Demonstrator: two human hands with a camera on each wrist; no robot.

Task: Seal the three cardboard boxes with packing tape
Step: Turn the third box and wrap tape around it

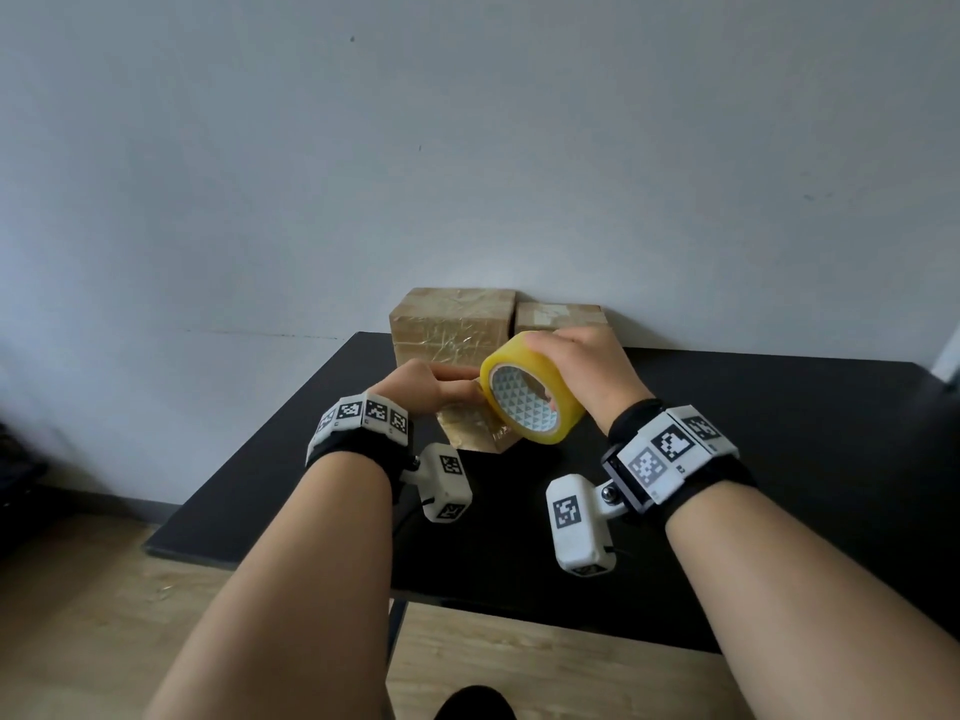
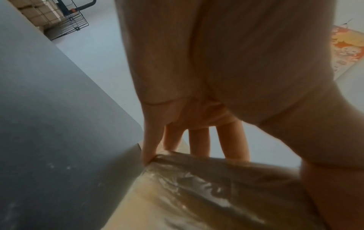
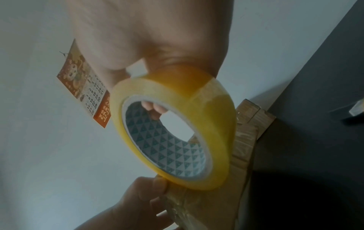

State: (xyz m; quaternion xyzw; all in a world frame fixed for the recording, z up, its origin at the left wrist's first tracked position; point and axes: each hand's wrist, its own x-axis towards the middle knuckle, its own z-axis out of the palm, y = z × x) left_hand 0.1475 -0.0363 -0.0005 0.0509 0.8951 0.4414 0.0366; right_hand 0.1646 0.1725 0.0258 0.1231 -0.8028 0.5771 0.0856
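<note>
A small cardboard box (image 1: 467,433), wrapped in shiny tape, sits on the black table (image 1: 779,433) below my hands. My left hand (image 1: 462,384) holds it, with the fingers (image 2: 199,140) reaching over its far edge and the thumb against the side of this taped box (image 2: 197,194). My right hand (image 1: 550,356) grips a yellow roll of packing tape (image 1: 550,407) from above, tilted, its lower rim at the box's top. Fingertips show through the roll's core (image 3: 153,109). Two more boxes stand against the wall, a larger one (image 1: 452,324) and a smaller one (image 1: 561,317).
The table's left and front edges drop to a wooden floor (image 1: 519,667). A wall (image 1: 467,148) rises right behind the back boxes. A calendar (image 3: 86,87) hangs on the wall, and a wire rack (image 2: 67,20) stands off to one side.
</note>
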